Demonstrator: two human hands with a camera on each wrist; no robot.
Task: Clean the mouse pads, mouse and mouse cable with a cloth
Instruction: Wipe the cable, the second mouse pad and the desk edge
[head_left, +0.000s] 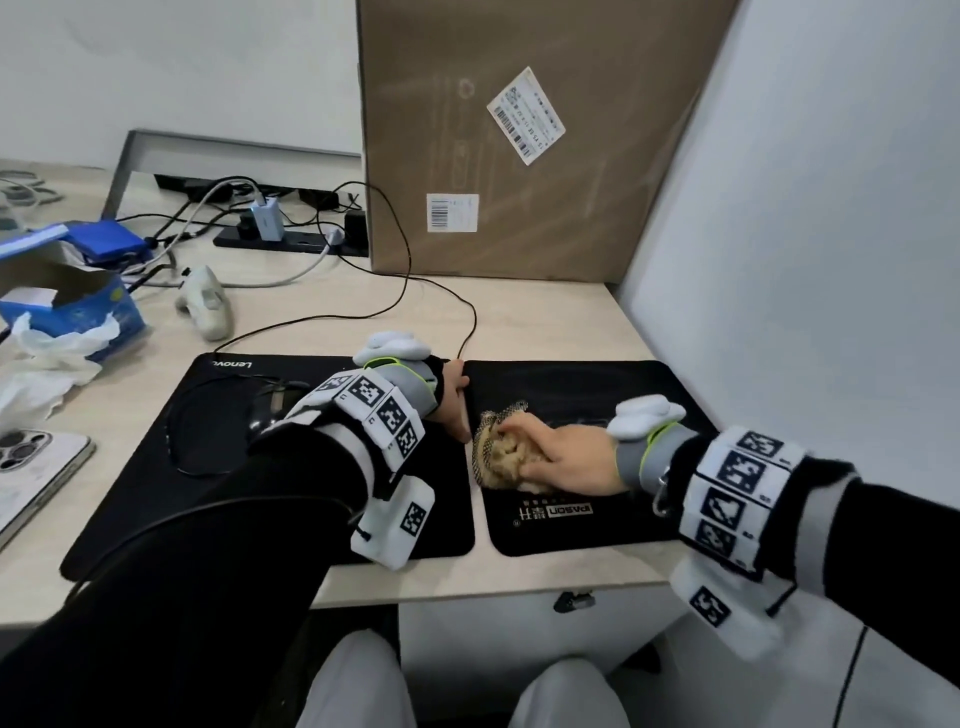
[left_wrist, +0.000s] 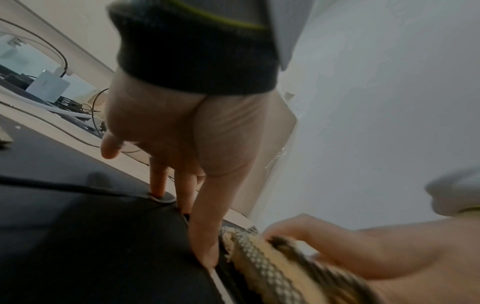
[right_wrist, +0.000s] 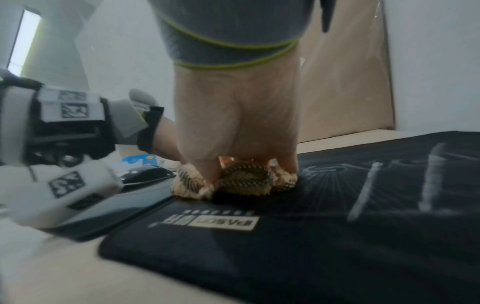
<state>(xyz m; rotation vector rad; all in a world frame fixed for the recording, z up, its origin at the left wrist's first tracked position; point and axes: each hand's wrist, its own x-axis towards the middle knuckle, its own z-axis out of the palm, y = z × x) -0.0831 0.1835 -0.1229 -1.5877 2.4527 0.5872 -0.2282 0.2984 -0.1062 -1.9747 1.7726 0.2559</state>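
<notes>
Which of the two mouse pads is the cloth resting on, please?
The right-hand mouse pad, where the right hand holds the cloth; the Lenovo pad carries the mouse.

At frame centre the left hand (head_left: 457, 402) lies flat, fingers straight and pressing down. Right of centre, the right hand (head_left: 563, 457) (fingers curled, knuckles up) clutches a wad beneath its palm.

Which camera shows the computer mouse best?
The head view, though only partly: the black mouse sits on the left mouse pad, half hidden behind the left forearm. The right wrist view shows it small and blurry past the cloth. The left wrist view doesn't show it clearly.
</notes>
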